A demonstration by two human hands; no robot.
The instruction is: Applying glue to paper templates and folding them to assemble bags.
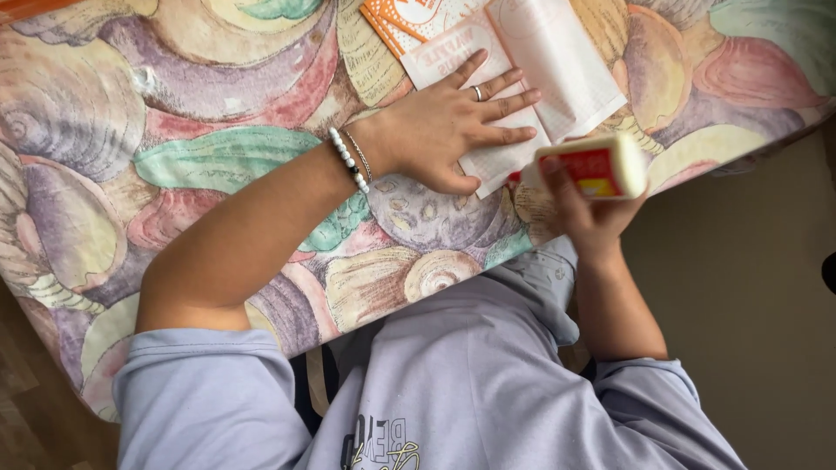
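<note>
From my seat the view looks down over a worktop [174, 113] covered in a cloth printed with big pastel shells and gourds, and I take the flattened paper bag [522, 78] as my landmark. Furthest left of the bag, my left forearm crosses the cloth, its lavender sleeve [200, 383] pushed up above the elbow, and a beaded bracelet [348, 160] with a thin chain sits on the wrist. Next comes my left hand [444, 126], lying palm down on the near left part of the bag, its fingers [509, 100] spread apart and flat, pressing the paper to the worktop; a ring [476, 92] shows on one of them. The bag itself is pale pink-white with faint orange print and lies tilted, running away from me. Just behind its far left corner an orange and white printed packet [405, 17] peeks out, touching or tucked under it; I cannot tell which. Just beside the bag's near right edge, my right hand [588, 218] is raised off the worktop with its fingers clamped round a white glue bottle [601, 165] with a red and yellow label, the bottle lying sideways with one end at the bag's edge.
</note>
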